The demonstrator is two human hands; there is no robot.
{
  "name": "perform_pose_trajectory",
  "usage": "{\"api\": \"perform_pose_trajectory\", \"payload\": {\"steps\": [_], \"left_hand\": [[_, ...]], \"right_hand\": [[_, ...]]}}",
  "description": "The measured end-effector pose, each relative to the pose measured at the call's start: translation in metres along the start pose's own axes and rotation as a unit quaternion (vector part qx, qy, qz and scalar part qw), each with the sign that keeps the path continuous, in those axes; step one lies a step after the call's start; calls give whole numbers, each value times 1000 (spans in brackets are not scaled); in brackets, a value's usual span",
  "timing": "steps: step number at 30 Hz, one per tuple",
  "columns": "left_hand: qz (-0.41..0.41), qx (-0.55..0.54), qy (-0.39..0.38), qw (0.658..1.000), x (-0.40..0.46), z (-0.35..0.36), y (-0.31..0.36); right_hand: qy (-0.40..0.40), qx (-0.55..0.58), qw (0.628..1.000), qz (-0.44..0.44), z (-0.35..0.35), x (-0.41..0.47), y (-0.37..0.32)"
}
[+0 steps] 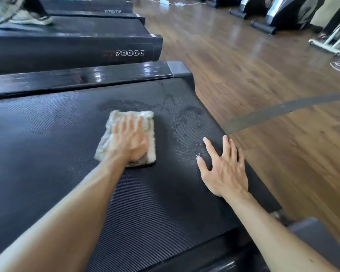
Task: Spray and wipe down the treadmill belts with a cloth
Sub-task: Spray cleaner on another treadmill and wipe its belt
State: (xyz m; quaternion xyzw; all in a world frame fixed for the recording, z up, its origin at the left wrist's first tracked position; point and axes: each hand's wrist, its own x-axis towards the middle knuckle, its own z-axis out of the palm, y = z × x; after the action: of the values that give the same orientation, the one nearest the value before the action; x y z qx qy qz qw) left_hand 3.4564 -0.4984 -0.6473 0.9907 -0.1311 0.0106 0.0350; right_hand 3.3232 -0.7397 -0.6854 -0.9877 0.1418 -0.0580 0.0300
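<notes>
The left hand [129, 138] lies flat on a folded pale cloth [126, 138], fingers straight and spread, pressing it down onto the treadmill belt [47, 154]. The hand is blurred, so the fingertips are hard to make out, but nothing shows them curled round the fabric. The cloth sits near the middle of the belt, its far edge just short of a patch of wet marks [177, 114] that spreads to the right and toward the belt's far right corner.

The right hand [224, 169] rests palm down on the right part of the same belt, well apart from the cloth, fingers straight and fanned out, holding nothing. Its outer fingers reach the belt's right edge, beside the wooden floor [263, 75].

Along the far side of the belt runs a glossy black side rail [86, 77]. Beyond it stands a second treadmill [71, 46] marked "7000C" on its side, and on its belt, at the far left, a person's shoe [31, 17] shows, blurred. A dark strip [283, 108] crosses the floor to the right. Bases of other gym machines [273, 18] line the far right.
</notes>
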Motion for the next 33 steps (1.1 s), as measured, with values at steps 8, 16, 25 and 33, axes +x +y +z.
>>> {"api": "perform_pose_trajectory", "payload": {"steps": [8, 16, 25, 33], "left_hand": [[167, -46, 18, 985, -21, 17, 36], [-90, -52, -21, 994, 1, 17, -47], [113, -91, 16, 989, -7, 31, 105], [-64, -53, -26, 996, 8, 17, -40]], "right_hand": [[-15, -5, 1000, -2, -4, -1, -1], [-1, 0, 1000, -6, -1, -1, 0], [-26, 4, 1000, 4, -3, 0, -1], [-18, 14, 1000, -4, -3, -1, 0]]}}
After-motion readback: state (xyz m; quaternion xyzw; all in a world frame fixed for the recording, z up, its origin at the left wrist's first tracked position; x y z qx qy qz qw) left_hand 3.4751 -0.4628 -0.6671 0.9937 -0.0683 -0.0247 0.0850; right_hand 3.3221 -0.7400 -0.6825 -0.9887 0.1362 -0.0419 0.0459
